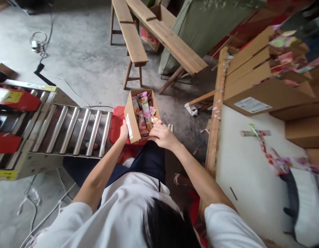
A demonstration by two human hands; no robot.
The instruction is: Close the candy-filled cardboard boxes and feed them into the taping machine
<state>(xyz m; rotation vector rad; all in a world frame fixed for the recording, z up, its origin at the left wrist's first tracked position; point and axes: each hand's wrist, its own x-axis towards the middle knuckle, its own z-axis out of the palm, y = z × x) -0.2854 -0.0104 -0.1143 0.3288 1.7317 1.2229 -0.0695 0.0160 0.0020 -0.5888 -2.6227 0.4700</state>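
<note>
An open cardboard box [133, 127] filled with small pink and green wrapped snack packets [144, 105] is between my hands, above a red plastic stool [118, 119]. My left hand [124, 131] grips its left side, next to a white label. At the near right corner, my right hand [161, 136] has its fingers curled over the rim. One yellow and pink packet [156, 121] lies right by those fingertips; I cannot tell whether they touch it.
A roller conveyor [80, 131] with red parts stands at the left. Wooden benches [133, 41] are ahead. On the right, a white-topped table [234, 144] bears large cartons [248, 82] and loose wrappers. Cables [45, 44] and scraps lie on the floor.
</note>
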